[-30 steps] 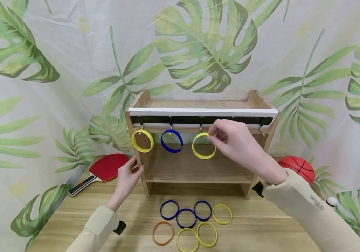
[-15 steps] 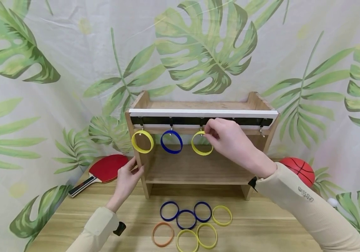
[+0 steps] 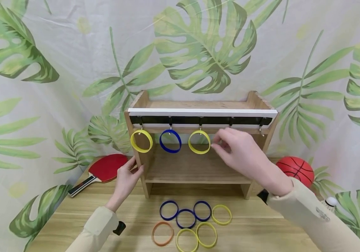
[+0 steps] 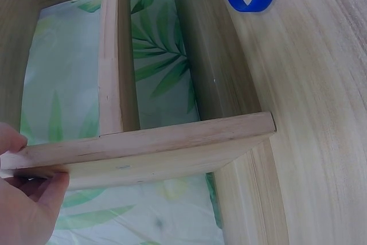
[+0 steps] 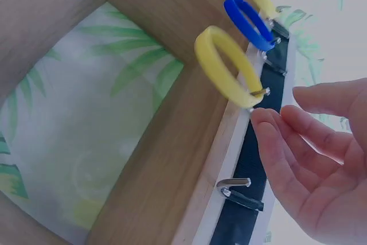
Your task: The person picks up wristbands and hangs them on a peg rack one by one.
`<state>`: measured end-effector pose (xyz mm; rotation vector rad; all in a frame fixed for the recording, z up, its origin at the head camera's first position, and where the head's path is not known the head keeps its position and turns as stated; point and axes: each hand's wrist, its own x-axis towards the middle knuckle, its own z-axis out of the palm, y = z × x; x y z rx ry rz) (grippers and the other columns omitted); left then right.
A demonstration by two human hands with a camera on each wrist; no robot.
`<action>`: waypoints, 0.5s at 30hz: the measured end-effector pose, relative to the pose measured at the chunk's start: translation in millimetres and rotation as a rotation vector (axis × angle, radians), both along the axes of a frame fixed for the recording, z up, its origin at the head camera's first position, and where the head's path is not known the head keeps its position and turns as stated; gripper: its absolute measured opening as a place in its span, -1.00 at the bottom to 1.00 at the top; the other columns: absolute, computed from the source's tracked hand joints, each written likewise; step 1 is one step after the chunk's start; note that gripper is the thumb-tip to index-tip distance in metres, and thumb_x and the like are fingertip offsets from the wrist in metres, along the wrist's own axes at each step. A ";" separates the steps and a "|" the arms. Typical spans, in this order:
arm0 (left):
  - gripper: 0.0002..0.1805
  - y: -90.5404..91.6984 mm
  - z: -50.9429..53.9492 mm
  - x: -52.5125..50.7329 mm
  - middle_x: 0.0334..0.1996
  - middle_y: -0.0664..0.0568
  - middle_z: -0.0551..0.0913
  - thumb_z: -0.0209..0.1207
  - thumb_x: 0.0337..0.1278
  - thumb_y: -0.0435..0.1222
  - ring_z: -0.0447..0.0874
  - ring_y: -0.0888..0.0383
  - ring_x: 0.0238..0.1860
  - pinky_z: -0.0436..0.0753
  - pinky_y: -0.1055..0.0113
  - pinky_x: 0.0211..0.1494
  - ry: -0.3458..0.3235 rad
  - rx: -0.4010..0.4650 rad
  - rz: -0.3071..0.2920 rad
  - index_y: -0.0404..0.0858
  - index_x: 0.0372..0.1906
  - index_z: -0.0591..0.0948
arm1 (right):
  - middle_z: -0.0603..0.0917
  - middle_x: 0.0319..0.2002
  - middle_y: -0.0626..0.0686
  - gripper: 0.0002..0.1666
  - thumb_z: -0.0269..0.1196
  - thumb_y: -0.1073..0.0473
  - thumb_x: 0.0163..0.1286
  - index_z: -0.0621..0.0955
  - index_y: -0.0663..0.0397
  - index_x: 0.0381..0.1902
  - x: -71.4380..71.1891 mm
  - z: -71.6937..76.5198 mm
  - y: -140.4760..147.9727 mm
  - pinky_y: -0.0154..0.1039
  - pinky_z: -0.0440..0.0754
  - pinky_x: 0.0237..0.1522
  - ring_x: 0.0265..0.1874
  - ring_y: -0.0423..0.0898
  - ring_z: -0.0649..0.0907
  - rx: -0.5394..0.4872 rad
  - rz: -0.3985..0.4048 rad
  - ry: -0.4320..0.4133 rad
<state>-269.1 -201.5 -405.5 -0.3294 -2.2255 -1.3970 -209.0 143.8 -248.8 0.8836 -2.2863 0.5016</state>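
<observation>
Three bands hang from hooks on the shelf's black strip (image 3: 184,120): a yellow one (image 3: 141,151) at the left, a blue one (image 3: 171,151), and a yellow one (image 3: 200,152) on the middle hook. Just right of that last band is my right hand (image 3: 241,152), its fingers bent loosely with nothing between them; the right wrist view shows the hand (image 5: 321,153) apart from the yellow band (image 5: 221,73). My left hand (image 3: 127,180) grips the left side panel of the wooden shelf (image 3: 199,167), thumb and fingers on either side of the board (image 4: 143,144).
Several blue, yellow and orange bands lie on the table before the shelf, among them an orange one (image 3: 163,245). A red paddle (image 3: 109,168) is at the left, a small basketball (image 3: 296,170) and a shuttlecock (image 3: 330,202) at the right. Two hooks at the right hold no band.
The yellow band my right hand held now hangs on the middle hook. The right hand has let go and moved off to the right. My left hand stays on the panel.
</observation>
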 end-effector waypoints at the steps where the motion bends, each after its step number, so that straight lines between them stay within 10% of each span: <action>1: -0.61 2.0 4.0 3.5 0.05 -0.34 0.69 0.19 0.21 -0.51 0.69 -0.19 0.07 0.76 0.05 -0.01 0.002 -0.001 0.005 -0.43 0.16 0.59 | 0.68 -0.42 -0.05 -0.90 0.37 0.31 0.24 0.62 0.07 -0.35 4.3 -4.6 2.3 -0.33 0.69 -0.41 -0.45 -0.23 0.62 -0.001 0.011 0.001; 7: -0.61 7.4 18.1 15.1 0.05 -0.37 0.68 0.18 0.21 -0.53 0.68 -0.22 0.08 0.73 -0.01 0.02 -0.005 -0.006 0.018 -0.48 0.15 0.57 | 0.66 -0.45 -0.09 -0.80 0.43 0.37 0.13 0.61 0.07 -0.38 16.9 -52.5 12.1 -0.49 0.65 -0.47 -0.48 -0.30 0.60 0.003 0.075 -0.006; 15: -0.59 8.2 20.1 15.4 0.07 -0.41 0.65 0.18 0.22 -0.53 0.67 -0.26 0.08 0.70 -0.08 0.03 -0.027 -0.021 0.000 -0.53 0.18 0.54 | 0.61 -0.54 -0.11 -0.78 0.42 0.37 0.09 0.58 0.03 -0.47 13.2 -153.1 25.5 -0.57 0.53 -0.54 -0.54 -0.38 0.54 0.000 0.066 -0.192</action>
